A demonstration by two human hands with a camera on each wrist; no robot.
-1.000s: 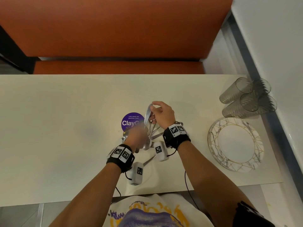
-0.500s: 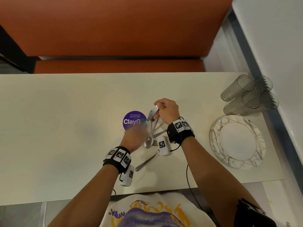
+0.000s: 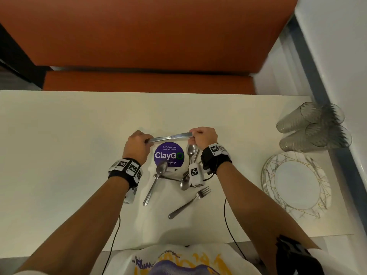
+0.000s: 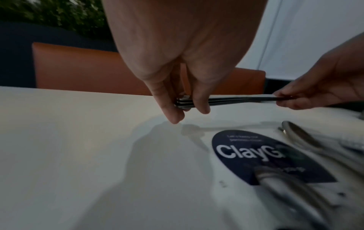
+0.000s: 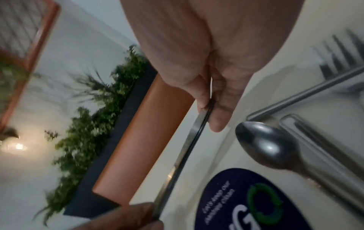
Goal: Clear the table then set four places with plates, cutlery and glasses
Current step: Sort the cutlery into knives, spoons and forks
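Note:
A stack of steel knives (image 3: pixel 170 137) hangs level above the white table (image 3: pixel 59 155). My left hand (image 3: pixel 137 144) pinches the handle end, and my right hand (image 3: pixel 203 136) pinches the blade end. In the left wrist view the knives (image 4: pixel 236 100) show as several stacked edges between thumb and fingers. The right wrist view shows the blades (image 5: pixel 189 140) edge-on under my fingertips. Loose spoons (image 3: pixel 158 175) and a fork (image 3: pixel 190 201) lie on the table below my hands. A stack of patterned plates (image 3: pixel 270 181) and several ribbed glasses (image 3: pixel 313 130) sit at the right.
A round purple ClayGo sticker (image 3: pixel 169 154) lies on the table under the knives. An orange bench (image 3: pixel 139 36) runs along the far side. A white wall (image 3: pixel 341 56) borders the table's right end, close behind the glasses.
The right hand held cutlery upright over the pile; now both hands have lifted the knives clear and hold them level, the left hand having moved up and left to take the handle end.

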